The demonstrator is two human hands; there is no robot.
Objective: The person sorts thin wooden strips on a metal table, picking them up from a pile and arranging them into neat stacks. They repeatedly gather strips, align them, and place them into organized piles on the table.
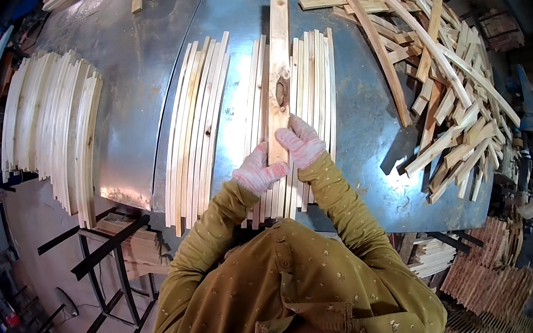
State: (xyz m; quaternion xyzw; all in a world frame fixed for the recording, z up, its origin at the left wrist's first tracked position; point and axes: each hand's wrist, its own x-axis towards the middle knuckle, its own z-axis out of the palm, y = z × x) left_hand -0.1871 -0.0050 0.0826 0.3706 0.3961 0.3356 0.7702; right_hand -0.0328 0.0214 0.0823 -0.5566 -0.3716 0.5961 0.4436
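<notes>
A long wooden slat [279, 38] with a dark knot runs away from me over the metal table. My left hand [259, 172], in a whitish glove, grips its near end from the left side. On the opposite edge my right hand [302, 142], gloved too, is closed round the slat with the thumb on top. Beneath and beside the slat lie two rows of upright-set strips, a left bundle [252, 128] and a right bundle [317, 80]. Another row of strips [198, 125] lies further left, apart from my hands.
A jumbled heap of wooden slats [428, 47] covers the table's right side. At the far left, a block of aligned strips [52, 126] overhangs the metal table [132, 103]. A black metal stand [120, 271] is on the floor, lower left. Stacked wood [485, 266] stands below right.
</notes>
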